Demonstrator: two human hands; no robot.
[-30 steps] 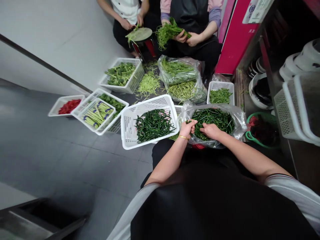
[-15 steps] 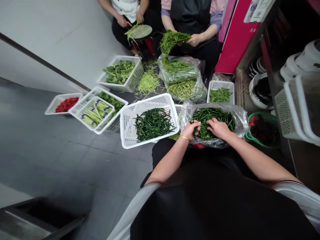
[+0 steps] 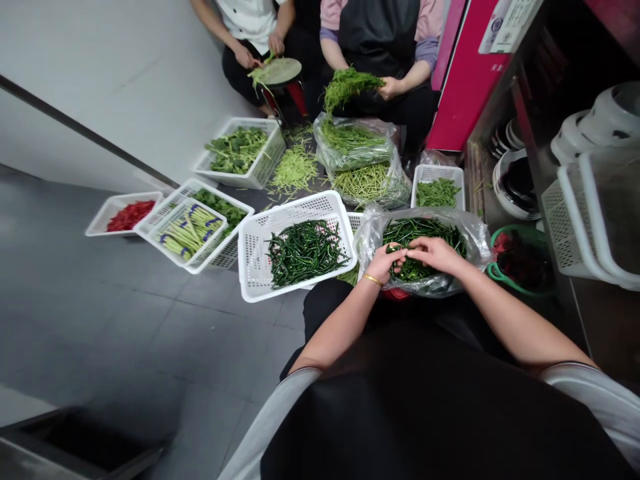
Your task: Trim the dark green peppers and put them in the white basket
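Observation:
Over a clear plastic bag [image 3: 477,240] of long dark green chili peppers [image 3: 425,230], my two hands meet at the fingertips. My left hand [image 3: 384,263], with a gold bracelet at its wrist, is closed around green chili peppers. From the right, my right hand [image 3: 434,255] brings thumb and fingers together in a pinch at the peppers beside the left fingertips; the exact spot it grips is too small to make out. Just left of the bag, a white perforated basket [image 3: 255,257] holds a pile of similar green chili peppers [image 3: 306,252].
White baskets with red peppers [image 3: 131,215], tied green stalks [image 3: 193,232] and leafy greens [image 3: 236,150] stand to the left. Ahead, two people handle greens behind a bag of stems [image 3: 360,180]. A green basket [image 3: 520,283] and a metal shelf [image 3: 575,293] are at right.
My right hand has moved left from over the peppers in the bag and now meets my left hand. My left hand stays closed at the bag's near left side.

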